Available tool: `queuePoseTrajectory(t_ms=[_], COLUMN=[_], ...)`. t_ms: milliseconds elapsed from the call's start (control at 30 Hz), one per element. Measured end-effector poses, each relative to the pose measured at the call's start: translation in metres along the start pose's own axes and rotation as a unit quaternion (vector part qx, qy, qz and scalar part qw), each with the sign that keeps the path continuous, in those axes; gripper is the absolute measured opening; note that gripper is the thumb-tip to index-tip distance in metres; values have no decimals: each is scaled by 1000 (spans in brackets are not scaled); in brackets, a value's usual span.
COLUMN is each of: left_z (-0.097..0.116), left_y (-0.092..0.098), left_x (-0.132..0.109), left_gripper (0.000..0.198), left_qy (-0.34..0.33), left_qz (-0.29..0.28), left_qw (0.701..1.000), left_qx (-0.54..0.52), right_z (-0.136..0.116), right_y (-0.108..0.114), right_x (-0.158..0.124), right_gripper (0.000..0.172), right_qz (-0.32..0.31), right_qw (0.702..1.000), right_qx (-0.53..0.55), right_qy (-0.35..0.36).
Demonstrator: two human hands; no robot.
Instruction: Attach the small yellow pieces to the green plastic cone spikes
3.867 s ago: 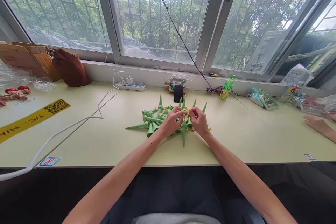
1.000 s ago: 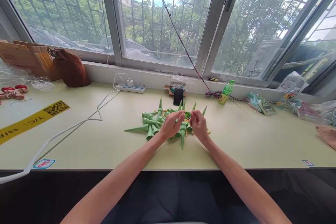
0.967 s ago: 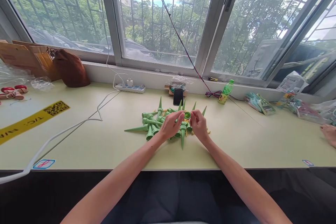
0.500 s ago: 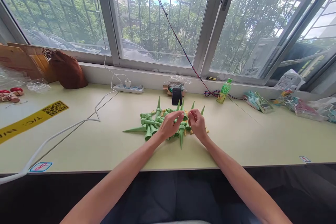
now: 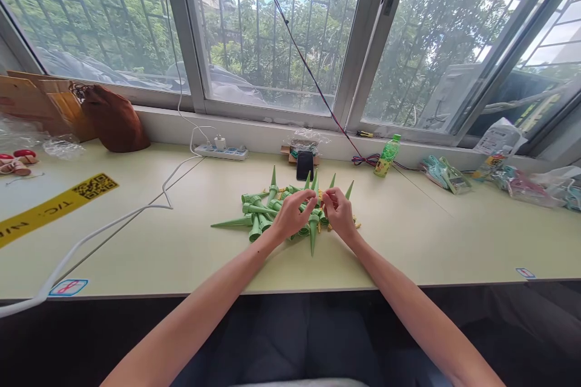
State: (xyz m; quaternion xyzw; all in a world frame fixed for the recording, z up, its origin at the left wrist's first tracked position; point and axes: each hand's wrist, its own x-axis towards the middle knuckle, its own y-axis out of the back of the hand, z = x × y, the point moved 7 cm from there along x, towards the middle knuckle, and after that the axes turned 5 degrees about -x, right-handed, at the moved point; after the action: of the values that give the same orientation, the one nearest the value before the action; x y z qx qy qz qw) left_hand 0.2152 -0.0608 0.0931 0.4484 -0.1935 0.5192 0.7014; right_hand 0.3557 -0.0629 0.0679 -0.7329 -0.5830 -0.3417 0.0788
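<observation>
Spike (image 5: pixel 313 234), tip toward six, lies at four o'clock from left hand (image 5: pixel 293 213), farther from right hand (image 5: pixel 339 211), both curled, any pinch unclear.

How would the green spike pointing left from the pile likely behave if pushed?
The green spike looks like smooth molded plastic, so probably stiff and light. Its tapered, round shape suggests rolling in a curve, though neighbouring green pieces may block it.

Probably a workshop: long bench (image 5: pixel 408 248) (labels (image 5: pixel 68 288) stuck on), piled green spikes (image 5: pixel 258 209).
</observation>
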Motion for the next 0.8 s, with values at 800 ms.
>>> queuePoseTrajectory(t_ms=[800], left_z=[-12], left_y=[-6], left_x=[-1], left_gripper=[26], left_qy=[27], left_qz=[-32], left_qw=[999], left_qx=[-7], right_z=[10], right_y=[2], right_x=[2], right_gripper=[32], right_qz=[6], right_qw=[999], right_qx=[-24], right_qy=[-26])
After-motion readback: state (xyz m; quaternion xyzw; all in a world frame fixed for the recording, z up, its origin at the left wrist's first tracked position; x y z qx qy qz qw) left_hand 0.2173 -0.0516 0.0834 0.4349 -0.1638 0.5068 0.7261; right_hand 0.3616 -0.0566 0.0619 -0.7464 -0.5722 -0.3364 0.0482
